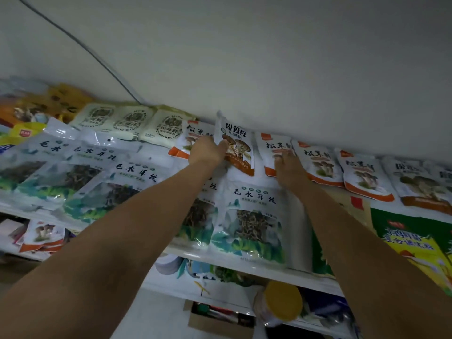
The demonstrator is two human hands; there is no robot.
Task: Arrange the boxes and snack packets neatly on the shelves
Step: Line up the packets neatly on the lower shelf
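Observation:
On the top shelf, my left hand (208, 152) grips a white mushroom packet with brown print (236, 140), which stands upright against the wall. My right hand (289, 171) lies flat on a white and orange mushroom packet (275, 150) just to its right; fingers spread, whether it grips is unclear. More white and orange packets (362, 174) lean in a row to the right. Large clear packets of black fungus strips (252, 216) stand in front, below both hands.
Cream packets (129, 123) and yellow-orange packets (36, 106) fill the shelf's left end. Green and yellow bags (411, 238) hang at right. The white shelf edge (244, 264) runs below; a yellow-lidded jar (281, 302) and a cardboard box (220, 319) sit lower. A cable (93, 52) crosses the wall.

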